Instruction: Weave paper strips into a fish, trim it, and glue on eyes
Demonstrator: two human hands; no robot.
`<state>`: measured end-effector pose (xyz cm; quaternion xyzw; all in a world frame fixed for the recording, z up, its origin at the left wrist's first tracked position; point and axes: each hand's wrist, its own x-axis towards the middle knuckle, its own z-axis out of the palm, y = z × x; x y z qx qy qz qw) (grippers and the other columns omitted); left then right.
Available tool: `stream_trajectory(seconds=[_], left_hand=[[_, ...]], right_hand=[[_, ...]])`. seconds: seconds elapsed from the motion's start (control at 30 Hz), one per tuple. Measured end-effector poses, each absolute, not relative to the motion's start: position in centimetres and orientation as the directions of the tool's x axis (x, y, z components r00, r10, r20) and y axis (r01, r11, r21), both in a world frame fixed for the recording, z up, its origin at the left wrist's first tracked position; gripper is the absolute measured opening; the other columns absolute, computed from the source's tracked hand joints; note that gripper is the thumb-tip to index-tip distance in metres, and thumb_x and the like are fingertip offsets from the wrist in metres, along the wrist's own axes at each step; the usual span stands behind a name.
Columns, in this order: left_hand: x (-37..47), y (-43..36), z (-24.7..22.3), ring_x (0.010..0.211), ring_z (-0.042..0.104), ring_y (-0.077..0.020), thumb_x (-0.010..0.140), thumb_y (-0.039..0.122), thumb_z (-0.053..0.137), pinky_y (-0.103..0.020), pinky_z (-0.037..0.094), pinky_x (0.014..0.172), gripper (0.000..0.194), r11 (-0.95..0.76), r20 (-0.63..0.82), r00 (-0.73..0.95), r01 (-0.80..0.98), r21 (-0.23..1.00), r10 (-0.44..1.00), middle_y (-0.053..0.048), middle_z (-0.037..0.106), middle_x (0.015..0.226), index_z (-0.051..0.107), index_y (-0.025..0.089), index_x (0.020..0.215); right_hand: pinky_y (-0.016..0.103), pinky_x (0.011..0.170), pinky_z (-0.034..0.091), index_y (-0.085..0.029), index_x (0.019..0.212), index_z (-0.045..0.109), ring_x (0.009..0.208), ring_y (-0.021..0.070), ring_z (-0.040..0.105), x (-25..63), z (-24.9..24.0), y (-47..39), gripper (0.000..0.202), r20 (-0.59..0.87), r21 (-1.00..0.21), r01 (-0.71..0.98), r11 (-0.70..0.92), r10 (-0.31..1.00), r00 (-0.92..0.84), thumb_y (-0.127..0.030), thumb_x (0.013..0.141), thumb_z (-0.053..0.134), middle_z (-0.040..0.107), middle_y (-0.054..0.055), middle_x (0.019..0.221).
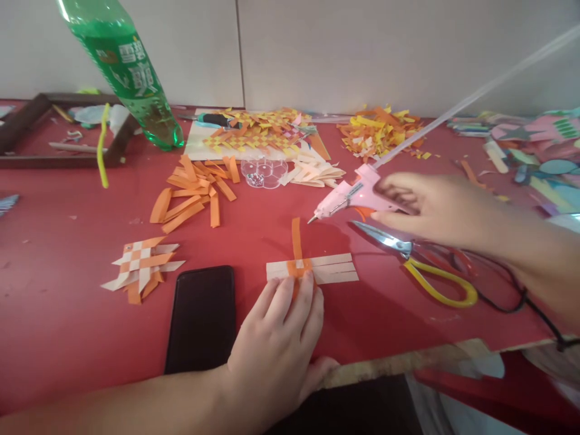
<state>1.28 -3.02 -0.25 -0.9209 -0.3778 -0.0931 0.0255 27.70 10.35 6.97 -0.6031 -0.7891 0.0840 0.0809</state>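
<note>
My left hand (281,326) lies flat with its fingers stretched over a small piece of crossed paper strips, its thumb at the table's front edge. Pale paper strips (335,269) run sideways there, crossed by orange paper (296,238) that sticks up past my fingertips; the lower part is hidden under the hand. At the right, my right hand (417,202) is closed around the handle of a pink glue gun (351,193), whose nozzle points left and down. A long clear glue stick (453,112) juts from its back end. Scissors (435,281) with yellow handles lie below that hand.
A black phone (202,317) and a woven paper fish (142,266) lie left. Behind are orange strips (194,193), a clear bead tray (265,175), pale strips (319,169) and yellow-orange scraps (380,133). A green bottle (131,72) stands back left. A black cord (539,314) trails right.
</note>
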Motion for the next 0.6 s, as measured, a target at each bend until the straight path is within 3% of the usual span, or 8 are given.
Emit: stream_trajectory(seconds=[0.1, 0.2, 0.33, 0.47, 0.53, 0.6], left_hand=[[1.3, -3.0, -0.2, 0.120, 0.052, -0.0335, 0.092, 0.061, 0.040, -0.046, 0.036, 0.102, 0.068, -0.716, 0.185, 0.701, 0.698, 0.017, 0.688, -0.015, 0.053, 0.144, 0.055, 0.010, 0.134], [1.4, -3.1, -0.1, 0.119, 0.053, -0.0335, 0.093, 0.061, 0.039, -0.045, 0.037, 0.102, 0.068, -0.719, 0.178, 0.705, 0.695, 0.016, 0.686, -0.015, 0.053, 0.144, 0.055, 0.010, 0.134], [1.4, -3.1, -0.1, 0.121, 0.052, -0.0344, 0.093, 0.061, 0.038, -0.046, 0.035, 0.103, 0.068, -0.720, 0.185, 0.706, 0.694, 0.011, 0.683, -0.015, 0.052, 0.145, 0.054, 0.010, 0.135], [1.4, -3.1, -0.1, 0.122, 0.051, -0.0346, 0.093, 0.060, 0.038, -0.047, 0.034, 0.103, 0.068, -0.719, 0.186, 0.705, 0.695, 0.012, 0.685, -0.015, 0.052, 0.144, 0.054, 0.009, 0.135], [1.3, -3.1, -0.1, 0.122, 0.051, -0.0345, 0.093, 0.060, 0.038, -0.046, 0.033, 0.103, 0.067, -0.718, 0.189, 0.703, 0.696, 0.013, 0.686, -0.015, 0.052, 0.144, 0.054, 0.009, 0.134], [1.3, -3.1, -0.1, 0.122, 0.051, -0.0340, 0.093, 0.060, 0.038, -0.046, 0.033, 0.104, 0.067, -0.716, 0.186, 0.701, 0.698, 0.017, 0.688, -0.015, 0.051, 0.145, 0.054, 0.010, 0.135]], right_hand=[[0.039, 0.078, 0.053, -0.018, 0.124, 0.061, 0.099, 0.0286, 0.069, 28.7, 5.6, 10.4, 0.049, -0.089, -0.244, 0.947, 0.208, 0.968, -0.236, -0.047, 0.086, 0.056, 0.069, 0.014, 0.119], [0.034, 0.073, 0.052, -0.015, 0.113, 0.068, 0.093, 0.0258, 0.069, 28.8, 4.6, 10.0, 0.035, -0.093, -0.186, 0.952, 0.243, 0.960, -0.263, -0.038, 0.091, 0.053, 0.070, 0.016, 0.110], [0.031, 0.070, 0.050, -0.015, 0.100, 0.071, 0.081, 0.0214, 0.067, 28.7, 3.4, 9.7, 0.027, 0.005, -0.167, 0.943, 0.288, 0.957, -0.291, -0.030, 0.094, 0.050, 0.068, 0.012, 0.093], [0.042, 0.089, 0.045, -0.015, 0.102, 0.068, 0.097, 0.0285, 0.060, 28.2, 2.7, 9.3, 0.026, 0.201, -0.110, 0.942, 0.318, 0.935, -0.293, -0.031, 0.093, 0.050, 0.065, 0.015, 0.098], [0.044, 0.093, 0.042, -0.017, 0.098, 0.067, 0.098, 0.0282, 0.057, 27.2, 2.7, 8.4, 0.023, 0.257, -0.104, 0.915, 0.390, 0.899, -0.354, -0.032, 0.093, 0.051, 0.064, 0.012, 0.097], [0.043, 0.091, 0.043, -0.020, 0.095, 0.066, 0.095, 0.0255, 0.056, 25.7, 2.7, 7.1, 0.018, 0.232, -0.124, 0.820, 0.559, 0.820, -0.524, -0.033, 0.092, 0.054, 0.064, 0.008, 0.095]])
